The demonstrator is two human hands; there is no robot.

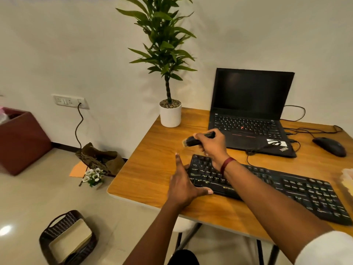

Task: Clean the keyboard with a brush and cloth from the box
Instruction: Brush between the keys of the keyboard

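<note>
A black keyboard [286, 190] lies slanted across the wooden table [149, 169]. My right hand [212, 146] is shut on a black brush [191, 141], held just above the table past the keyboard's left end, bristles pointing left. My left hand [183, 186] rests at the keyboard's left edge, fingers spread, thumb along its front side. A pale box [347, 180] shows partly at the right edge of the view. No cloth is in view.
An open black laptop [250, 111] stands behind the keyboard, a black mouse [329, 146] and cables to its right. A potted plant [170, 113] sits at the table's back left corner. On the floor: a woven basket [66, 240], a brown bag [101, 159], a red bin [21, 140].
</note>
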